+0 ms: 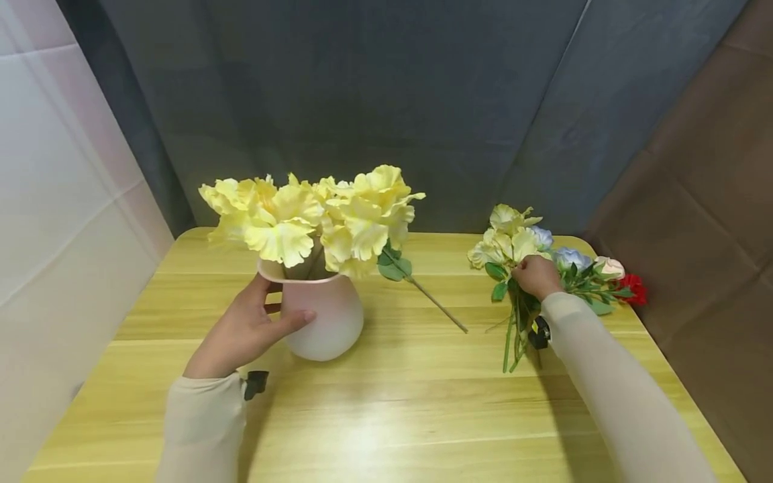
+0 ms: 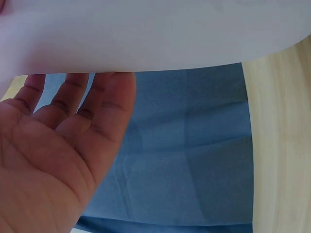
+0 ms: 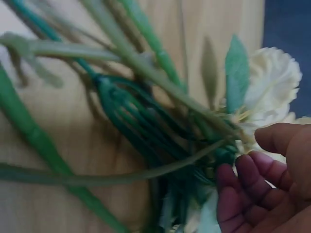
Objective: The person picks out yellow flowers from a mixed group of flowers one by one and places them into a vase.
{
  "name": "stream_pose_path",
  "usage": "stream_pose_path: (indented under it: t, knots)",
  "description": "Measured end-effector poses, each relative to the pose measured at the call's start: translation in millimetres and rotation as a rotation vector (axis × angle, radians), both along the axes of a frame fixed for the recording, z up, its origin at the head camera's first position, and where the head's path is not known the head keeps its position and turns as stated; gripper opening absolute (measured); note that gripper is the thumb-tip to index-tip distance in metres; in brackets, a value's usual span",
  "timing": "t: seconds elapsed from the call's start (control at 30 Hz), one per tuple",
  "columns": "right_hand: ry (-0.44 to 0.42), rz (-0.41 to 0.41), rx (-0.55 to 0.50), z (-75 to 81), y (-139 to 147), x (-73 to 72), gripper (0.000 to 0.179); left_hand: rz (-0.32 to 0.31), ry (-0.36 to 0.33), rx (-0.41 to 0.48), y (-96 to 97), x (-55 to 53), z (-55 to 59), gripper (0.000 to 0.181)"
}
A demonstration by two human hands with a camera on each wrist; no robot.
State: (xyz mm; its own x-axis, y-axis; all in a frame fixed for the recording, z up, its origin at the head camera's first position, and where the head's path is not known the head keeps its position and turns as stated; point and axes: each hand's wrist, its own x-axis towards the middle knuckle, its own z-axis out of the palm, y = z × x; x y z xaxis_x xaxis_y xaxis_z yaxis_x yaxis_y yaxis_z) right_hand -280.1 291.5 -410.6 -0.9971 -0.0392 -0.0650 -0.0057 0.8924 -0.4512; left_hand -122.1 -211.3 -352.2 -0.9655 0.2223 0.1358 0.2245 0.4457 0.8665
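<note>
A white, pinkish vase [image 1: 323,315] stands on the table, filled with large yellow flowers [image 1: 356,215]. My left hand [image 1: 241,332] holds it from the left, thumb on the near side and fingers round the back. In the left wrist view, the fingertips [image 2: 124,90] rest against the vase wall. On the right, my right hand [image 1: 537,276] is at a pile of artificial flowers. Its thumb and fingers pinch the stem of a yellow flower [image 1: 506,245] close under the bloom. Several green stems [image 3: 141,68] cross beside that hand in the right wrist view.
A loose stem with green leaves [image 1: 395,268] lies just right of the vase. Beyond my right hand lie blue flowers [image 1: 570,258], a pale pink flower [image 1: 610,267] and a red flower [image 1: 634,288]. A dark curtain [image 1: 362,100] hangs behind the table's far edge.
</note>
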Motion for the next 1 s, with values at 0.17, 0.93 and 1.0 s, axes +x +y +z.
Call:
stream_pose_path:
  t: [0.17, 0.93, 1.0]
  knots:
    - [0.033, -0.071, 0.022, -5.7, 1.9, -2.9, 0.041, 0.0, -0.003, 0.011, 3.1, -1.3, -1.9, 0.079]
    - [-0.148, -0.171, -0.438, 10.8, -2.6, -5.1, 0.015, -0.004, -0.015, 0.013, 1.4, -1.3, -0.1, 0.081]
    - [-0.146, -0.171, -0.464, 15.3, -2.7, -3.6, 0.013, -0.003, -0.012, 0.014, 1.0, -1.2, 0.1, 0.081]
